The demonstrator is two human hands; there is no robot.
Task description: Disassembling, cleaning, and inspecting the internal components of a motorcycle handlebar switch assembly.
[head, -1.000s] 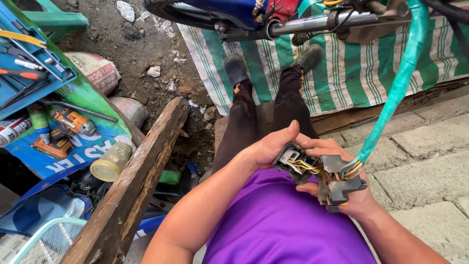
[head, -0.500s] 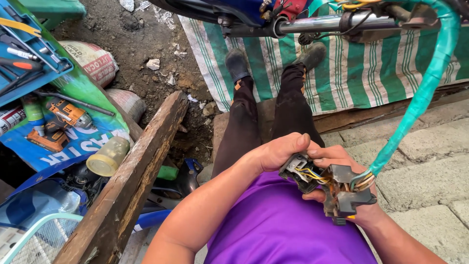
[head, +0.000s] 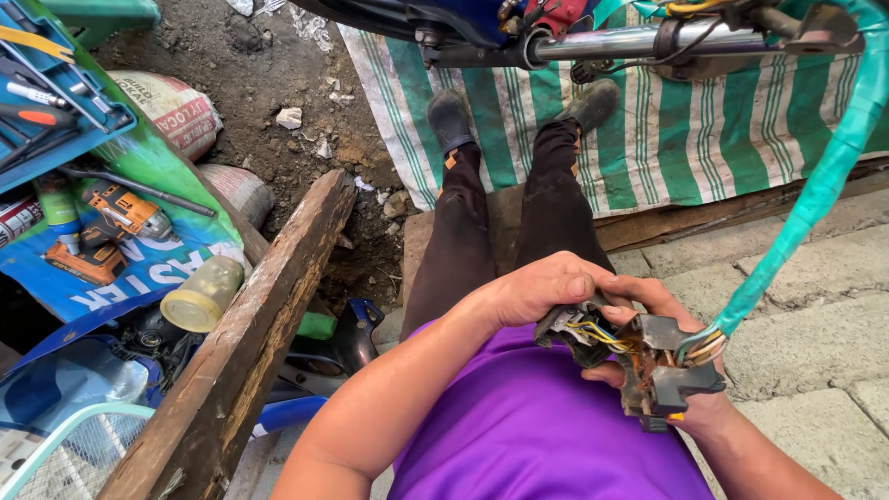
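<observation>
Fingers (head: 556, 287) of the left hand (head: 542, 292) were curled over the top of a dark, opened switch housing (head: 648, 366), clenched on its near half, while the right hand (head: 676, 370) cradled the other half from beneath, its fingers wrapped under the block and grasping it. Compared with the views from a second and half a second before, the housing had been drawn lower and a little closer to the purple shirt (head: 537, 435), and its two halves looked spread further apart, so more of the inside faced the camera; judged from that, the work on the part seemed to be at the stage of opening and inspecting rather than refitting. The green-wrapped cable (head: 815, 204) ran from the housing up toward one o'clock, to the metal handlebar (head: 630, 42) at twelve o'clock, over a green-striped mat (head: 685, 139). At nine o'clock lay a long wooden beam (head: 250, 324), and beyond it, toward ten o'clock, an orange drill (head: 120, 218) and a yellowish jar (head: 199, 294). The housing itself sat at about four o'clock in the view, over the lap: a grimy, angular black plastic block, with thin yellow and blue wires (head: 602, 335) bunched in its middle.
</observation>
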